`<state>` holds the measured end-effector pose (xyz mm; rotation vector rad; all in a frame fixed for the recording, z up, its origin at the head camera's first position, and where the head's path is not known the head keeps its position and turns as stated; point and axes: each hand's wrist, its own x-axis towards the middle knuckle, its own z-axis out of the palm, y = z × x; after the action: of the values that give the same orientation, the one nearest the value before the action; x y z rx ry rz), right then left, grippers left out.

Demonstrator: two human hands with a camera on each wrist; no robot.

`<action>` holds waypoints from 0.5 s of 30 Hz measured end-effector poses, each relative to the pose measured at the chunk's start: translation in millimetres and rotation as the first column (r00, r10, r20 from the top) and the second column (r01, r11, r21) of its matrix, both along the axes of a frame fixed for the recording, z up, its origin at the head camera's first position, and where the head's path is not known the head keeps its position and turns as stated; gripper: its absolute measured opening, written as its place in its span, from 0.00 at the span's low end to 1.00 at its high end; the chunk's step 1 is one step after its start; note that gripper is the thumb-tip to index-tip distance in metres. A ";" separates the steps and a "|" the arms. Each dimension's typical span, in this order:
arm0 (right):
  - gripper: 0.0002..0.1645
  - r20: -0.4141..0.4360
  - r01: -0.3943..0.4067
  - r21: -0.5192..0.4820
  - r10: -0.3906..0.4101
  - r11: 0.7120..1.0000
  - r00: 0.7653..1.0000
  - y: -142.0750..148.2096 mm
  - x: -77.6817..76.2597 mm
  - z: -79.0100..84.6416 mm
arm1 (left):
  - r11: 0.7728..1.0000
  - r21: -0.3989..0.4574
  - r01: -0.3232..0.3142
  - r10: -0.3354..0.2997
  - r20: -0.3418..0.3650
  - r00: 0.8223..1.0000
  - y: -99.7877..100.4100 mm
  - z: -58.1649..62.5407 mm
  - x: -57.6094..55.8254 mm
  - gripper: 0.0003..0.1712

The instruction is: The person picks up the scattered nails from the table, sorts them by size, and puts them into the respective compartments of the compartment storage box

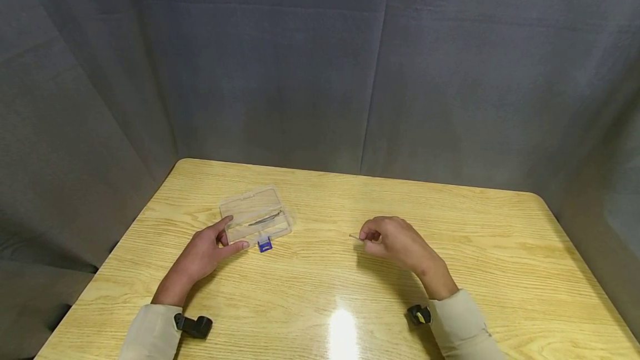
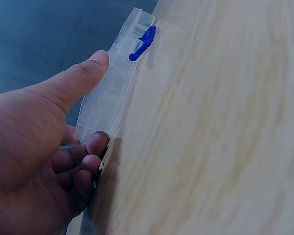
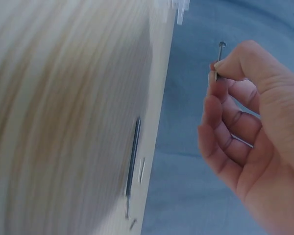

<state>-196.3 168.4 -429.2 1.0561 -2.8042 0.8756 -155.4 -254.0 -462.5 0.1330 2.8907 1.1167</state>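
A clear plastic box (image 1: 245, 204) with a blue latch (image 1: 265, 244) lies on the left part of the table, with several thin metal pieces (image 1: 267, 218) inside. My left hand (image 1: 207, 249) holds the box at its near left corner, the thumb along the front wall (image 2: 105, 98). Out to the right, my right hand (image 1: 395, 240) pinches a nail (image 3: 219, 56) between thumb and index finger, its flat head sticking out. The nail is held above the table, apart from the box. I cannot tell whether the lid is fastened.
In the right wrist view a long dark metal rod (image 3: 133, 156) and smaller metal pieces (image 3: 142, 170) lie on the wooden table (image 1: 310, 282). Grey curtains (image 1: 280, 71) hang behind the table and at its sides.
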 end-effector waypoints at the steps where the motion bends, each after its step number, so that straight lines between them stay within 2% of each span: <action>1: 0.08 -0.002 -0.008 -0.004 0.008 1.000 1.000 -3.5 -0.6 -0.2 | 1.000 0.001 0.000 0.000 0.001 1.000 0.0 0.0 0.1 0.50; 9: 0.09 -0.031 -0.113 -0.026 0.112 0.993 0.993 -30.3 -5.1 -4.5 | 1.000 -0.006 -0.001 0.001 -0.008 1.000 -0.1 -0.3 -0.5 0.50; 15: 0.08 -0.066 -0.134 -0.001 0.133 0.991 0.989 -46.3 -9.0 -3.7 | 1.000 -0.013 0.001 -0.001 -0.006 1.000 0.0 -0.4 -0.4 0.50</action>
<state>-205.3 122.1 -432.8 1.2602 -2.7020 0.8424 -155.7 -254.0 -462.9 0.1374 2.9023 1.0986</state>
